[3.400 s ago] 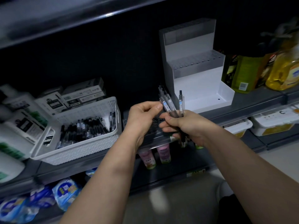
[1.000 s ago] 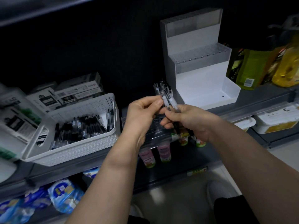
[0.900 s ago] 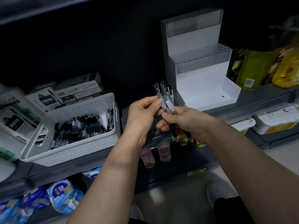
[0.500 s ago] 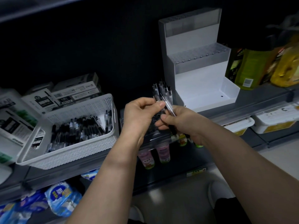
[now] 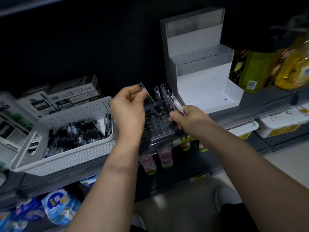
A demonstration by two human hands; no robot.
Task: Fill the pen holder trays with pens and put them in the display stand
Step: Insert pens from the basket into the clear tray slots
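While the left hand (image 5: 128, 111) pinches one clear-barrelled pen (image 5: 147, 95) and the right hand (image 5: 188, 119) grips a second clear pen (image 5: 177, 105), the clear plastic holed tray (image 5: 155, 131) sits beneath them on the shelf edge, with the white stepped display stand (image 5: 203, 91) just behind.

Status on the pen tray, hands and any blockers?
Left hand pinching a pen, right hand gripping second pen. Pen tray partly filled, few pens standing at back. Nothing blocking free holes.

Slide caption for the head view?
Left hand pinches a pen above the holder tray; right hand holds a second pen beside pens standing in it.
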